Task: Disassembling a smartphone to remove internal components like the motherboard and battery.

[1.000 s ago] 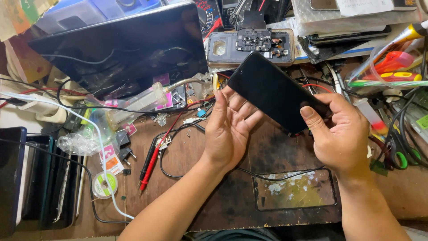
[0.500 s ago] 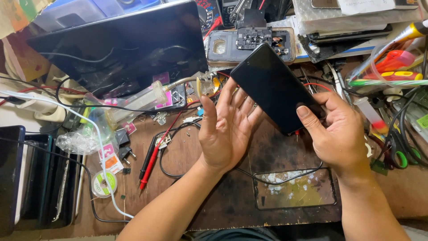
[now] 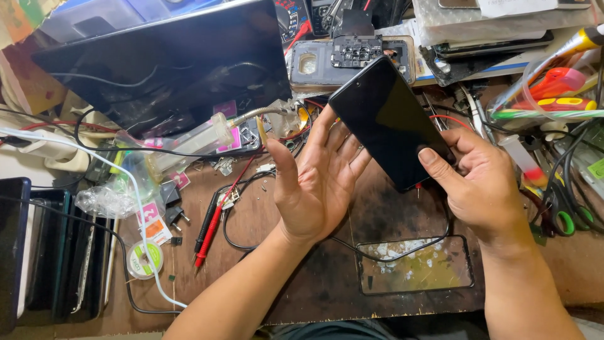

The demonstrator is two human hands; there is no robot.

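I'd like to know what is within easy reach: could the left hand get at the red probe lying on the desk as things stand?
Probably yes. The left hand is open and holds nothing, and the red probe lies on the desk just to its left with nothing on top. Only thin black wires run nearby.

A worn brown wooden workbench fills the frame, scuffed dark at centre, evenly lit from above.

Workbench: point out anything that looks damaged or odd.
A bare glass panel lies flat on the bench near the right hand, smeared with whitish and yellowish residue. Behind the dark phone that hand holds, another phone lies opened, its insides exposed.
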